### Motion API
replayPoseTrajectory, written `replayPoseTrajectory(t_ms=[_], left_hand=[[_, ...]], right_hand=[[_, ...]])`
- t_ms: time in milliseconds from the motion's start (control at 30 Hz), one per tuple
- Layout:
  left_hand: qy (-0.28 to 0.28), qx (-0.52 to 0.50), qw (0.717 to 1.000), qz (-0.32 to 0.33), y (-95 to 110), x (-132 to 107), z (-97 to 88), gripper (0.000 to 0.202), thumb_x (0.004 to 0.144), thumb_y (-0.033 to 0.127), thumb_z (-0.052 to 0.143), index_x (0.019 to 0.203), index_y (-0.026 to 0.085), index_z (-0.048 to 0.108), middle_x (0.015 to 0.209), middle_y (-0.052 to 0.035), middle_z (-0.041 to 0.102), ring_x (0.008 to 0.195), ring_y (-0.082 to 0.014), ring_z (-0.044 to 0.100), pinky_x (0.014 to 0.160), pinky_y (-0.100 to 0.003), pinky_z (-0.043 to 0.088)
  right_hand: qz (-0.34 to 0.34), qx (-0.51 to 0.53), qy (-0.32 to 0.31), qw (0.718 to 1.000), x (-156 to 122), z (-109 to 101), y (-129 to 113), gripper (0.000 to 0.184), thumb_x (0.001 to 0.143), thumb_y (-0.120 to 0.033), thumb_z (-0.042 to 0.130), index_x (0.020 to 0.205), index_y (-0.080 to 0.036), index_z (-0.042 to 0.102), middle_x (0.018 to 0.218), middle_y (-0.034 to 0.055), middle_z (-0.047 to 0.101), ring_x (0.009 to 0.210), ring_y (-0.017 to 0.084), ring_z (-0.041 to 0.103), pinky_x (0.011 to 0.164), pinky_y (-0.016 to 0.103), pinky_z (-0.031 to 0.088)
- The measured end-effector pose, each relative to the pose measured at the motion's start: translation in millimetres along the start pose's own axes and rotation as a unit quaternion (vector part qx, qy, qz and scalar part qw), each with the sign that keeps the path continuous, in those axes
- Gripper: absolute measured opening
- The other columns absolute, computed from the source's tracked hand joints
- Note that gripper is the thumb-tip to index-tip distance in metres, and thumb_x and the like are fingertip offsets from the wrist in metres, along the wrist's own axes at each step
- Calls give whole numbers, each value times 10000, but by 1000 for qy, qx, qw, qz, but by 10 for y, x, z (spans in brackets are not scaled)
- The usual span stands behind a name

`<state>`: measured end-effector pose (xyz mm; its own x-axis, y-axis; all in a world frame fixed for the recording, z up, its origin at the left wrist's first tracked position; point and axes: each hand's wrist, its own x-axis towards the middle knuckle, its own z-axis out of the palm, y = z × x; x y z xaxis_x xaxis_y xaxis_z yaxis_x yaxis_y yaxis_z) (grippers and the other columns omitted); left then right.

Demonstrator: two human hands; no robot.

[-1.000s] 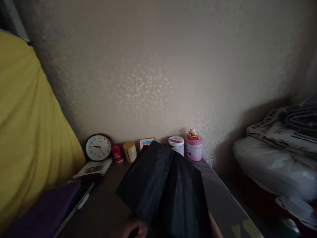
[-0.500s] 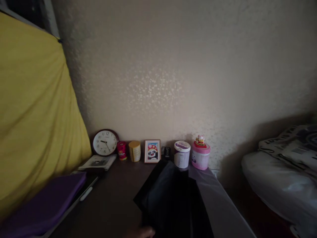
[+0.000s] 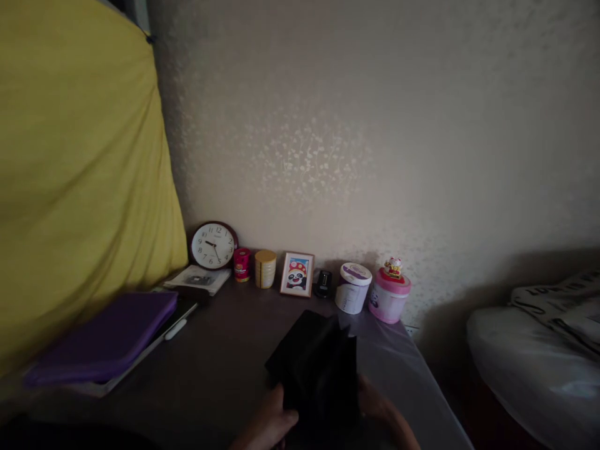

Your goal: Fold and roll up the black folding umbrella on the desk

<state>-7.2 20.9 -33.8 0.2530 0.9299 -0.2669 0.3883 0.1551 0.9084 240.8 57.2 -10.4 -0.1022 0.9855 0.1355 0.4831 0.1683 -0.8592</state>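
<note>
Low in the middle of the view, above the dark table (image 3: 210, 350), I hold a black folded sheet (image 3: 319, 369) with overlapping flaps at its top. Whether it is cloth, paper or a bag, I cannot make out in the dim light. My left hand (image 3: 269, 419) grips its lower left edge, thumb on the near face. On the opposite side, my right hand (image 3: 387, 409) is closed at the lower right edge, its fingertips partly hidden by the black sheet.
Along the wall stand a clock (image 3: 214, 245), a red can (image 3: 242, 265), a yellow-lidded jar (image 3: 265, 270), a panda picture frame (image 3: 297, 275), a white tub (image 3: 352, 290) and a pink tub (image 3: 389, 299) topped by a cat figurine (image 3: 392, 267). A purple case (image 3: 105, 337) lies left, beside a yellow curtain (image 3: 84, 175).
The black sheet has become narrower and more gathered. Both hands now show on it, where only a few fingertips showed before. The camera view has shifted and tilted slightly.
</note>
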Motion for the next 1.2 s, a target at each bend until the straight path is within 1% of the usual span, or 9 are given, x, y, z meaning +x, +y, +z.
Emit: replayPoseTrajectory(t_ms=[67,133,233,333,500,633,767,967,1200], left_hand=[[6,4,1000,3,20,-3,26,573,690,285,488,1243,198,365,822,-35,640,538,-146,581,527,-261,436],[13,13,1000,11,40,-24,41,625,679,296,524,1269,194,346,941,-69,637,685,-176,622,642,-279,453],[18,29,999,17,68,-82,70,641,675,295,539,1275,172,351,1004,-97,628,844,-205,618,740,-290,442],[13,63,998,13,82,-136,111,635,713,290,483,1306,148,304,978,-110,637,824,-208,625,718,-305,456],[57,169,981,79,75,-141,171,651,703,235,475,1320,121,302,1198,-137,532,1068,-220,526,896,-296,394],[62,223,968,92,80,-158,215,708,711,200,456,1369,173,196,1283,-101,469,1097,-198,503,919,-266,367],[53,253,961,98,109,-222,256,732,727,181,437,1388,195,124,1317,-85,433,1104,-184,496,927,-250,354],[45,257,961,91,128,-253,322,721,741,167,412,1394,183,108,1307,-95,445,1117,-196,485,937,-274,358],[65,271,956,91,79,-229,358,726,717,121,393,1393,156,129,1303,-115,452,1156,-215,457,962,-320,352]], right_hand=[[32,6,-121,992,-25,-37,101,105,620,-190,562,632,-200,666,589,-26,636,489,112,511,454,209,426],[65,3,-161,985,-81,-136,237,213,641,-178,459,669,-195,670,583,-25,631,456,101,498,398,189,367],[118,-24,-109,987,-235,-320,476,163,632,-236,474,592,-181,622,483,-33,564,389,98,468,339,182,302],[155,-25,-59,986,-400,-449,668,178,615,-334,542,517,-186,565,402,-46,488,343,102,444,330,194,302],[117,-68,-15,991,-485,-544,738,246,640,-420,555,547,-201,613,486,-2,588,440,158,541,396,235,379],[40,-202,111,972,-367,-603,494,228,693,-393,511,711,-226,665,712,36,679,685,216,626,606,296,461],[-38,-264,185,946,-194,-518,-24,280,806,-371,406,900,-218,621,897,58,667,800,197,622,708,300,468],[-167,-322,41,931,-5,-16,-607,338,855,-199,336,1136,-249,519,1026,32,632,895,143,609,752,229,466],[-152,-445,-19,882,126,312,-573,458,803,-86,343,1209,-263,460,903,23,637,695,127,629,570,194,444]])
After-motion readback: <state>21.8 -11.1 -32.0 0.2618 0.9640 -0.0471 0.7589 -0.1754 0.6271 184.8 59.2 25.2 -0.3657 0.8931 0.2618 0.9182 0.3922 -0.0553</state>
